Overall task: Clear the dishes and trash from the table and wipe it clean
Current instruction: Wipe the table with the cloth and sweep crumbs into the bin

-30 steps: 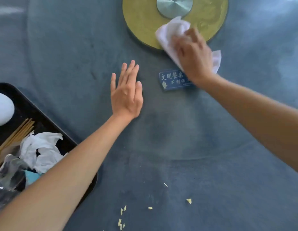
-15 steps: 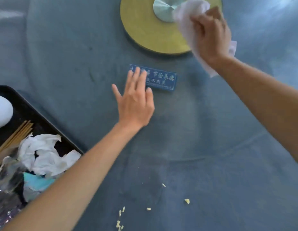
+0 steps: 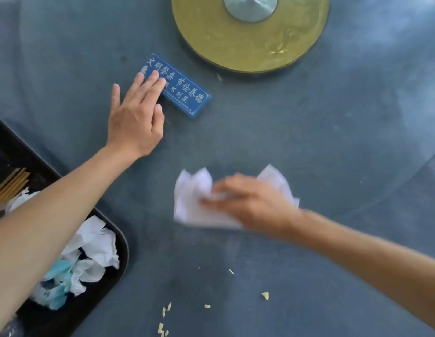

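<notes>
My right hand point(image 3: 250, 203), blurred by motion, holds a white cloth point(image 3: 189, 203) down on the grey-blue glass turntable point(image 3: 308, 132) in front of me. My left hand point(image 3: 136, 115) lies flat on the glass, its straight fingertips touching the left end of a blue sign with white characters point(image 3: 185, 93). Several yellow crumbs point(image 3: 265, 296) are scattered on the table near its front edge. At the left, a black tray point(image 3: 119, 242) holds crumpled white and teal napkins point(image 3: 90, 251) and wooden chopsticks point(image 3: 11, 182); my left forearm crosses over it.
A round gold base with a silver hub point(image 3: 250, 35) sits at the turntable's centre, far from me. The turntable's rim curves past on the right point(image 3: 406, 181), with the lower table surface beyond it.
My right hand has swept the cloth from the gold base down toward me onto the glass. The blue sign has shifted left and tilted, with my left fingertips on it.
</notes>
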`<state>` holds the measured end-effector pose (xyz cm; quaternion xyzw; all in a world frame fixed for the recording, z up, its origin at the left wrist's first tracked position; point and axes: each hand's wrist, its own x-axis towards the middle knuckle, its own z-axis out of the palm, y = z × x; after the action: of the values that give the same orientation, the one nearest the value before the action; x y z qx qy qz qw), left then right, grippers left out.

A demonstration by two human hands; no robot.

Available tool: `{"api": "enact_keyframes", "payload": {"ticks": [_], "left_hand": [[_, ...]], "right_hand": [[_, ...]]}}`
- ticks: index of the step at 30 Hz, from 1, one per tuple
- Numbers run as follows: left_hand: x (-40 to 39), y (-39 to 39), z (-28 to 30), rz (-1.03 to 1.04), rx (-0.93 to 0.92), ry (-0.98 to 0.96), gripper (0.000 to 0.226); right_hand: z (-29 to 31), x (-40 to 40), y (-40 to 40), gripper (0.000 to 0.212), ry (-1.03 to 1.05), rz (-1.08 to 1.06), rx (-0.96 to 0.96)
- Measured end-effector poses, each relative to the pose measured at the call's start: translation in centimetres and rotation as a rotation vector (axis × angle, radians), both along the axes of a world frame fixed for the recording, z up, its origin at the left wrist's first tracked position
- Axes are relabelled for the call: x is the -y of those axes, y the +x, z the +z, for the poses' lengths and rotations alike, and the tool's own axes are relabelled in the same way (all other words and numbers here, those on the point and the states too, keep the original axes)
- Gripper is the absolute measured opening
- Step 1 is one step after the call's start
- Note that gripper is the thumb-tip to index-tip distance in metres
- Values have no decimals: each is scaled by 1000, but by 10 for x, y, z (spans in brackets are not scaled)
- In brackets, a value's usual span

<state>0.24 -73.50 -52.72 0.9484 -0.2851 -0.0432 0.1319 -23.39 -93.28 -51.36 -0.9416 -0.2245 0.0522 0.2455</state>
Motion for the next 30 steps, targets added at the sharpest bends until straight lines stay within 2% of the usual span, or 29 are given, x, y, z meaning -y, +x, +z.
{"api": "enact_keyframes", "payload": {"ticks": [1, 2, 3, 4, 6, 9, 11, 13, 16, 18, 19, 20, 22, 24, 27, 28, 30], "left_hand": [[3, -2, 2, 66, -13, 8, 57], [11, -10, 6, 130, -44, 4, 57], [23, -25, 9, 171, -80, -6, 59], [36, -44, 11, 188, -114, -11, 61], [58, -82, 9, 208, -152, -3, 66], [60, -94, 0, 272, -81, 13, 67], [46, -73, -7, 251, -53, 20, 63], [29, -51, -7, 199, -67, -5, 62], [12, -22, -5, 135, -54, -28, 61], [4, -5, -2, 118, -43, -6, 59], [4, 0, 2, 143, -55, -3, 57], [6, 0, 5, 191, -81, -16, 56], [15, -17, 8, 273, -146, -31, 57], [24, -50, 7, 298, -151, -18, 60], [43, -97, 5, 377, -128, -47, 63], [49, -106, 4, 402, -131, -57, 65], [52, -112, -1, 411, -114, -56, 66]], "right_hand": [[8, 21, 28, 44, -385, 88, 185], [21, 48, 59, 52, -538, -113, 231], [37, 70, 97, 53, -743, -328, 390], [44, 96, 124, 48, -557, -470, 221], [40, 137, 168, 42, -468, -655, 294], [16, 127, 176, 39, -319, -838, 178], [3, 80, 138, 39, -186, -671, 103], [-3, 32, 81, 40, -69, -457, 116], [-10, -26, 0, 64, 117, -93, 108], [4, -45, -17, 51, 123, 106, -2], [10, -44, -10, 40, 169, 90, -73], [12, -34, 6, 33, 205, 35, -47], [24, 1, 64, 28, 47, -148, 231], [37, 47, 123, 29, 24, -488, 300], [33, 113, 185, 36, -81, -859, 208], [26, 121, 192, 37, -108, -922, 162], [17, 105, 184, 38, -163, -859, 104]]}}
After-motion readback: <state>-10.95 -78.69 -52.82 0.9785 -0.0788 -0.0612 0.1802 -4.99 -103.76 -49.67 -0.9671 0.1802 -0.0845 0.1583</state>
